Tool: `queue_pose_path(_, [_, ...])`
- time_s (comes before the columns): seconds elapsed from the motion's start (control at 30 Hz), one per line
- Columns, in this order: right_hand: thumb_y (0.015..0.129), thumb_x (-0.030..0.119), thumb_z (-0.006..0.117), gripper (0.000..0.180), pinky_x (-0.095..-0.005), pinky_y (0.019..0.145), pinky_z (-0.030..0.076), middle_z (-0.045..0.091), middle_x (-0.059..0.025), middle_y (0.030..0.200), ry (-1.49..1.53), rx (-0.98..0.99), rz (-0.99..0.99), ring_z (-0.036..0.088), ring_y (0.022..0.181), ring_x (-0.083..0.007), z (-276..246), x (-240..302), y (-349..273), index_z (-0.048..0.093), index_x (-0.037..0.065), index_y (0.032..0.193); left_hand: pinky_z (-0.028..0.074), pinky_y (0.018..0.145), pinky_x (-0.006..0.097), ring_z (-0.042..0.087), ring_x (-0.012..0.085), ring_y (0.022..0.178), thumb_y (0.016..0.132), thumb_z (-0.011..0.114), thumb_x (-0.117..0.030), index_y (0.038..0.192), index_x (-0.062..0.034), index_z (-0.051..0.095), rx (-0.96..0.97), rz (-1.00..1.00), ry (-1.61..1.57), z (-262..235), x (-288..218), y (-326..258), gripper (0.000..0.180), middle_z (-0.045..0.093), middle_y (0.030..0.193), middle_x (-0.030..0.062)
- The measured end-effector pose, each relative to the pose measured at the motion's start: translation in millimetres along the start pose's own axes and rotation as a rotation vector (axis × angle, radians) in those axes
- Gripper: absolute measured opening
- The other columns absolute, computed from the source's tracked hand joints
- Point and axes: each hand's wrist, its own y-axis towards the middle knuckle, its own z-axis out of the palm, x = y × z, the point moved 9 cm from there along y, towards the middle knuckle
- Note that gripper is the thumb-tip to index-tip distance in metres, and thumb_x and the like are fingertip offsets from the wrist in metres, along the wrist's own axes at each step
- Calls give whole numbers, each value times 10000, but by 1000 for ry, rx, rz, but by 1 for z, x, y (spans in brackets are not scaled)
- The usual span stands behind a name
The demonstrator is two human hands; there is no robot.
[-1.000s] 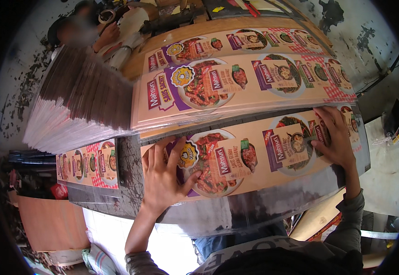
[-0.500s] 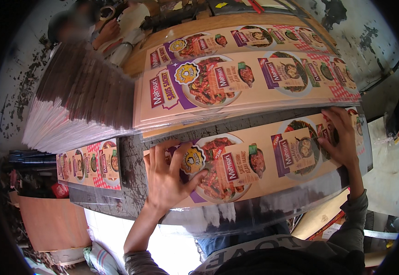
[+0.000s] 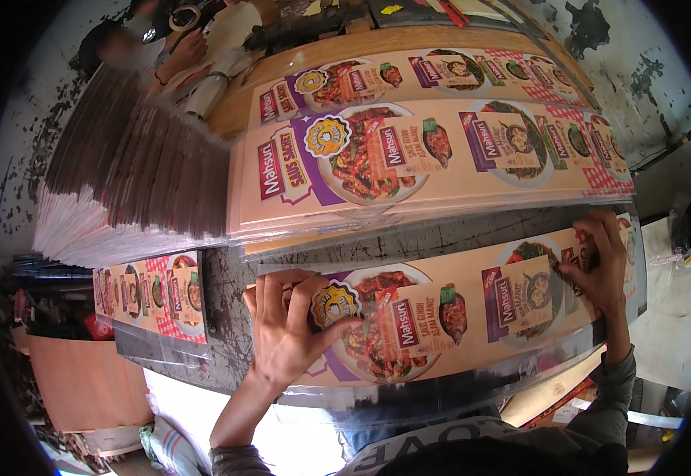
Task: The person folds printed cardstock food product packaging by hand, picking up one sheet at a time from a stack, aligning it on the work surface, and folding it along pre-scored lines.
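Two hands pressed flat on a long printed sheet at the near edge of a worktable.

A tall stack of printed sheets (image 3: 432, 151) fills the far side, peach-coloured with purple labels and round food pictures; a fanned pile (image 3: 123, 198) sits to its left, a smaller sheet (image 3: 151, 293) below that. The near sheet (image 3: 456, 317) runs left to right, just clear of the stack. The left hand (image 3: 286, 333) lies spread on its left end, the right hand (image 3: 603, 266) splayed on its right end.
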Motion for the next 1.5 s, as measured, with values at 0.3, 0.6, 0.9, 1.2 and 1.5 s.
queue_pose_path(0.3, [576, 132, 759, 487, -379, 785, 421, 486, -123, 1034, -55, 11, -91, 490, 948, -312, 0, 10, -2, 542, 47, 1003, 299, 845, 421, 482, 251, 938, 680, 718, -387, 1048, -69, 542, 4, 44, 59, -4, -10, 0, 517, 515, 991, 72])
queue_pose_path(0.6, [617, 103, 729, 646, -400, 910, 352, 412, -136, 1222, -114, 166, -126, 423, 1118, -319, -5, 17, -23, 478, 95, 1212, 140, 1069, 493, 398, 222, 1229, 753, 599, -495, 1256, -51, 456, 218, 85, -15, -3, -3, -24, 686, 443, 1301, 92])
queue_pose_path(0.9, [649, 145, 704, 647, -415, 945, 322, 411, -144, 1222, -78, 126, -132, 401, 1136, -333, -1, 8, -9, 447, 67, 1237, 144, 1070, 487, 355, 253, 1259, 765, 576, -497, 1302, -38, 399, 236, 83, -31, 4, 7, -11, 729, 383, 1353, 100])
queue_pose_path(1.2, [655, 191, 701, 647, -421, 944, 338, 402, -166, 1222, -106, 93, -54, 407, 1131, -346, 1, 5, -5, 454, 64, 1239, 239, 998, 466, 399, 301, 1152, 684, 665, -428, 1269, -32, 418, 153, 30, -31, 0, 9, -9, 748, 422, 1236, 138])
queue_pose_path(1.5, [673, 326, 687, 687, -432, 954, 329, 394, -176, 1248, -73, 121, -22, 392, 1152, -361, 4, 4, -3, 445, 67, 1261, 264, 956, 455, 405, 305, 1111, 629, 717, -349, 1235, -37, 441, 81, -30, -44, -5, 15, -8, 736, 430, 1182, 158])
